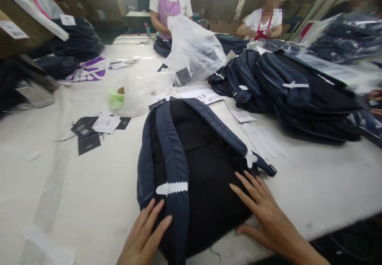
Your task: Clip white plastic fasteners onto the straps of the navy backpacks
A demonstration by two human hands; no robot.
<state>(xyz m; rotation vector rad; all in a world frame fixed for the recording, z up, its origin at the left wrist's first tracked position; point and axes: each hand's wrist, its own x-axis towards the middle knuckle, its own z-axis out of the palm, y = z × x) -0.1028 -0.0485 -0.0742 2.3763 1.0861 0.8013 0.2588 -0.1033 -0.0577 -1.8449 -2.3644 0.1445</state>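
A navy and black backpack (pixel 209 169) lies on the white table in front of me, its back panel and shoulder straps facing up. White toothed strips wrap the straps, one strip (pixel 176 187) on the left strap and another (pixel 250 158) on the right. My left hand (pixel 146 233) rests with fingers spread on the lower left side of the bag, beside the strap. On the lower right of the back panel, my right hand (pixel 259 209) lies with its fingers stretched out and apart. Neither hand grips anything.
Black tags (pixel 89 143) with a white label lie to the left. A stack of navy backpacks (pixel 298 94) stands at the right. Behind my bag, a person in a purple apron (pixel 168 2) handles a clear plastic bag (pixel 193 50). Another person in a red apron (pixel 264 28) is farther right.
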